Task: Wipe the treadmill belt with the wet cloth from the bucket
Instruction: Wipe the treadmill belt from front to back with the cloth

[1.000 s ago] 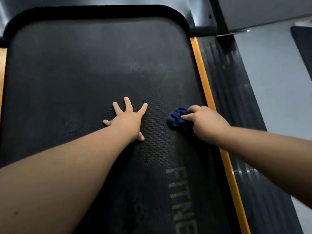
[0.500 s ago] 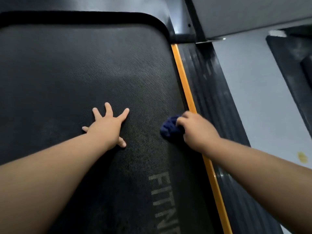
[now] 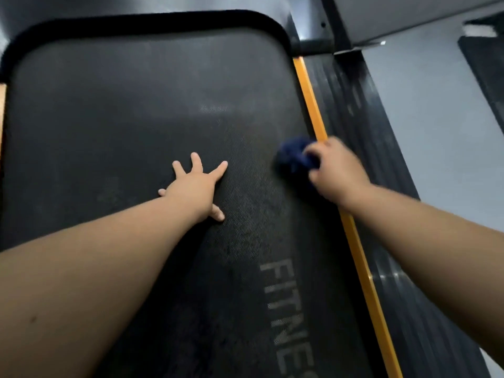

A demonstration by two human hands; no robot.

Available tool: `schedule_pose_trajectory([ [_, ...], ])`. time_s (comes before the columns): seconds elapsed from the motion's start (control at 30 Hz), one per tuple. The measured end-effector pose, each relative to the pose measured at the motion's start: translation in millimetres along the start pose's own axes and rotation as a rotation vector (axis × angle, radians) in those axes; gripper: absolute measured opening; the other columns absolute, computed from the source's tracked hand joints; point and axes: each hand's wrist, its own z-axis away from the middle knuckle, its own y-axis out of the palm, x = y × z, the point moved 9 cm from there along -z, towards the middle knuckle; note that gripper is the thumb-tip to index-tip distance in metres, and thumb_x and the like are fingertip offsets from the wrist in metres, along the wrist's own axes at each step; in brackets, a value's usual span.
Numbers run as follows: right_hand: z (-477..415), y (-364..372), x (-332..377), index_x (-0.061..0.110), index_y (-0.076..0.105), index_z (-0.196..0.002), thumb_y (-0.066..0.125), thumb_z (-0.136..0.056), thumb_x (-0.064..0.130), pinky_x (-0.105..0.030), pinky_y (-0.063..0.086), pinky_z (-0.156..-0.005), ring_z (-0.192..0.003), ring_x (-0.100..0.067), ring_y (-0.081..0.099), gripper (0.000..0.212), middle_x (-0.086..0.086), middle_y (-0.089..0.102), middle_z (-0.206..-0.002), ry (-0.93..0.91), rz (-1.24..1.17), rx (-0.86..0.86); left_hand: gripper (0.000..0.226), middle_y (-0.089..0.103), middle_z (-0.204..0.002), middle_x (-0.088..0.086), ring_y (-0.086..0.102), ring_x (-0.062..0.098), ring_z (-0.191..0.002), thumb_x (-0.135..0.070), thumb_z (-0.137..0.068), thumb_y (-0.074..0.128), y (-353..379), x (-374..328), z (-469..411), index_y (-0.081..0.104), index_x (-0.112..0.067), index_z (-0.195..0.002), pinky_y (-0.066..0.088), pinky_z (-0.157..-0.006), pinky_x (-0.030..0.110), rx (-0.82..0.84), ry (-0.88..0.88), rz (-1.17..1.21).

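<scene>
Head view: the belt (image 3: 122, 118) fills most of the picture, dark and finely textured, with a raised black border (image 3: 136, 21) curving round its far edge and far corners. The left hand (image 3: 195, 189) lies palm down near the middle of the belt. Its fingers are straight and spread wide, the thumb is splayed out to the side, and it holds nothing. The left forearm reaches in from the near left corner.

The right hand (image 3: 336, 173) is at the belt's right edge, with its fingers curled round a dark blue cloth (image 3: 294, 156). The cloth is bunched into a wad that sticks out past the fingers towards the belt's middle and rests on the belt surface. Hand and cloth are blurred, so I cannot tell how each finger sits. The wrist crosses an orange strip (image 3: 354, 241) that runs the length of the right edge, and the cloth lies just beside that strip, on its belt side.

Pale lettering (image 3: 286, 304) reading "FITNE" runs along the belt near its right edge, nearer the camera than the cloth. Past the strip is a ribbed black rail (image 3: 351, 105), and beyond that a grey floor (image 3: 436, 118).
</scene>
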Motion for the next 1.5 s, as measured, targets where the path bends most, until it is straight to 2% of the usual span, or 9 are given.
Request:
schedule_pose_trajectory([
  [0.1,-14.9,10.4,6.5,0.014,0.06,-0.117,0.059,-0.083,0.019,-0.035,0.042,-0.092,-0.111,-0.037,0.047,0.034,-0.015,0.045,-0.124,0.143,0.014,-0.071,0.121,-0.018,-0.156,0.007,-0.009,0.048,-0.14,-0.051,-0.061,0.083,-0.8,1.0,-1.5,-0.006,-0.052,-0.144,0.035,-0.097,0.068,-0.02,0.028,-0.019],
  [0.3,26.9,43.8,71.3,0.021,0.06,-0.117,0.056,-0.086,0.026,-0.034,0.043,-0.089,-0.11,-0.029,0.048,0.032,-0.007,0.048,-0.117,-0.197,-0.047,0.107,0.125,-0.014,-0.158,-0.006,0.001,0.033,-0.145,-0.065,-0.058,0.077,-10.9,21.2,4.2,-0.007,-0.04,-0.148,0.038,-0.101,0.058,-0.075,0.059,-0.171],
  [0.5,-13.3,22.2,18.3,0.012,0.056,-0.113,0.056,-0.084,0.02,-0.036,0.041,-0.089,-0.109,-0.039,0.048,0.03,-0.018,0.046,-0.121,0.206,-0.011,-0.101,0.133,-0.022,-0.156,0.006,-0.001,0.046,-0.141,-0.069,-0.053,0.077,-4.4,57.8,12.5,-0.018,-0.047,-0.143,0.031,-0.103,0.062,-0.029,-0.189,-0.069],
  [0.7,67.8,75.9,121.5,0.015,0.054,-0.113,0.057,-0.083,0.022,-0.038,0.045,-0.083,-0.106,-0.033,0.046,0.031,-0.012,0.045,-0.116,-0.264,-0.06,0.13,0.124,0.001,-0.159,0.006,0.043,0.034,-0.128,-0.074,-0.055,0.072,-25.9,71.8,11.2,-0.011,-0.049,-0.144,0.048,-0.085,0.045,-0.082,-0.103,-0.293],
  [0.77,49.1,67.6,111.6,0.014,0.057,-0.112,0.054,-0.085,0.017,-0.04,0.045,-0.082,-0.104,-0.035,0.047,0.027,-0.013,0.046,-0.112,-0.294,-0.02,0.11,0.122,0.002,-0.158,0.007,0.042,0.037,-0.127,-0.07,-0.059,0.073,-22.2,68.5,9.3,-0.011,-0.047,-0.145,0.047,-0.083,0.043,-0.086,-0.107,-0.305],
  [0.93,-11.2,26.0,34.9,0.012,0.058,-0.114,0.052,-0.086,0.014,-0.039,0.042,-0.09,-0.107,-0.04,0.047,0.029,-0.019,0.043,-0.121,0.115,0.05,-0.054,0.123,0.003,-0.158,0.008,0.04,0.04,-0.128,-0.067,-0.057,0.076,-18.1,70.2,3.4,-0.007,-0.049,-0.145,0.048,-0.083,0.044,-0.126,-0.069,-0.235],
  [1.13,87.0,90.3,146.9,0.019,0.056,-0.122,0.051,-0.087,0.019,-0.041,0.046,-0.087,-0.107,-0.032,0.043,0.035,-0.011,0.041,-0.122,-0.344,-0.029,0.23,0.118,0.0,-0.158,0.007,0.038,0.04,-0.128,-0.073,-0.058,0.071,-18.3,75.1,6.6,-0.004,-0.048,-0.146,0.046,-0.091,0.045,-0.186,0.005,-0.236],
  [1.3,68.1,62.7,107.9,0.038,0.043,-0.138,0.047,-0.079,0.056,-0.035,0.038,-0.105,-0.126,-0.029,0.043,0.062,-0.008,0.037,-0.142,-0.3,-0.169,0.188,0.113,-0.014,-0.158,0.007,0.017,0.045,-0.14,-0.066,-0.069,0.067,-10.0,74.2,12.0,-0.013,-0.043,-0.146,0.034,-0.105,0.053,-0.061,-0.046,-0.132],
  [1.5,54.7,45.2,20.4,0.018,0.031,-0.148,0.048,-0.089,0.014,-0.035,0.023,-0.114,-0.14,-0.027,0.026,0.061,-0.008,0.026,-0.155,-0.101,0.0,0.093,0.077,-0.007,-0.158,0.007,0.01,0.034,-0.142,-0.069,-0.08,0.039,17.1,-36.0,64.8,0.002,-0.047,-0.145,0.027,-0.107,0.056,-0.425,0.312,-0.03],
])
